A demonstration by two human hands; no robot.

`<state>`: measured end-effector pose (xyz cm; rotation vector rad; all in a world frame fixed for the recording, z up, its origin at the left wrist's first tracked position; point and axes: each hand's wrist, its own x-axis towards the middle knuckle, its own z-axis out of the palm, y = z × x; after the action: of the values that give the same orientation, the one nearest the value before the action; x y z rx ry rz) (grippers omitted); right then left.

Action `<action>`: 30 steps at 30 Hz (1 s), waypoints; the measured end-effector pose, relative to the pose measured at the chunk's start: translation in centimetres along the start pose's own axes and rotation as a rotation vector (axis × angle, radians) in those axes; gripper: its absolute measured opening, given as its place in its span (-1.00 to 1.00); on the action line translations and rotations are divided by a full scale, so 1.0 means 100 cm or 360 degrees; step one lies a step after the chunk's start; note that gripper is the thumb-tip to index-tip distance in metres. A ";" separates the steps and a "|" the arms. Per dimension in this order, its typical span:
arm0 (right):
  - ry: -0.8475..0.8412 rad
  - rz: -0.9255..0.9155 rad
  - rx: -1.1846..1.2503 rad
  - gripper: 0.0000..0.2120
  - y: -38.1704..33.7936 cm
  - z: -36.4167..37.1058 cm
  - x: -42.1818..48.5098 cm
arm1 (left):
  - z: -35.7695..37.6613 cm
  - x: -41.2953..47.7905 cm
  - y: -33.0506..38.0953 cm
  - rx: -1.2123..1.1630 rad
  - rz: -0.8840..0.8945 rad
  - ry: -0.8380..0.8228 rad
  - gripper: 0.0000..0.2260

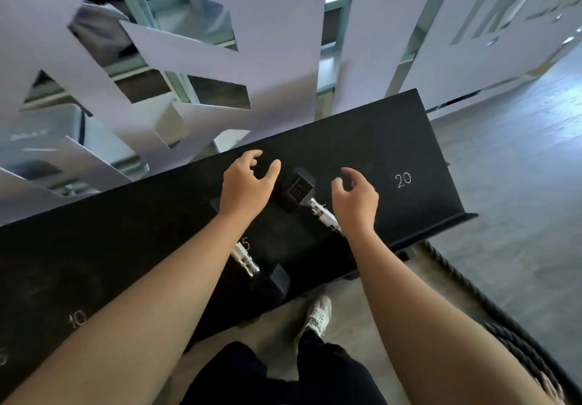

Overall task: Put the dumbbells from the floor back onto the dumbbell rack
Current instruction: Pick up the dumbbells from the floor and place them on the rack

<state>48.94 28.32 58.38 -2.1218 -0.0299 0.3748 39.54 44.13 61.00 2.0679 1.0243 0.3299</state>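
**Two dumbbells on the shelf, both hands open above them**

Standing by the rack (409, 140): a black sloped shelf w/ chalked weight marks, "20" (403, 180) toward the right end, "10" (77, 319) toward the left, a "5" just showing beside the left forearm. Two dumbbells lie on it side by side. The right dumbbell (310, 203) shows its hex head and part of its chrome handle; the near end is hidden behind the right wrist. The left dumbbell (258, 266) is mostly under the left forearm, w/ handle and near head showing.

Left hand (245, 185) hovers over the shelf, fingers spread and curled, holding nothing. Right hand (356, 200) is the same: loosely open, empty, just right of the hex head. Neither touches a weight as far as I can tell.

My read: the step is the release, hands coming clear after setting the pair down. To do it well:
- Check each head sits flat vs. the shelf's front lip (453, 218), so nothing rolls downslope.
- Lift hands straight up, not sideways, so as not to nudge the handles.
- Match wts to the marks; can't read the head's number, it's blurred.
- Watch the foot (316, 313) below the shelf edge, right under a possible drop.

Coiled rope (504, 335) lies on the floor at right; no other dumbbells visible there from this angle.
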 end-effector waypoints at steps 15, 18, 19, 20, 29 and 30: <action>-0.0062 -0.1090 -0.0579 -0.61 -0.066 0.051 -0.292 | -0.223 -0.216 -0.141 -0.0129 0.0212 0.0340 -0.53; -0.0154 -0.1157 -0.0536 -0.61 -0.064 0.064 -0.361 | -0.264 -0.272 -0.178 -0.0132 0.0104 0.0448 -0.52; -0.0193 -0.1202 -0.0536 -0.61 -0.062 0.069 -0.382 | -0.277 -0.292 -0.187 -0.0133 0.0067 0.0491 -0.52; -0.0228 -0.1239 -0.0538 -0.61 -0.058 0.073 -0.403 | -0.289 -0.312 -0.197 -0.0139 0.0027 0.0539 -0.52; -0.0524 -0.1114 -0.0197 -0.64 0.004 0.109 -0.605 | -0.357 -0.520 -0.284 -0.0293 -0.0325 0.0731 -0.60; -0.0556 -0.0983 -0.0065 -0.66 0.011 0.112 -0.627 | -0.365 -0.538 -0.294 -0.0310 -0.0341 0.0748 -0.61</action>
<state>-14.03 26.40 67.73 -1.9416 -0.8763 0.3638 -30.57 33.46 68.66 1.7220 1.4155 0.7956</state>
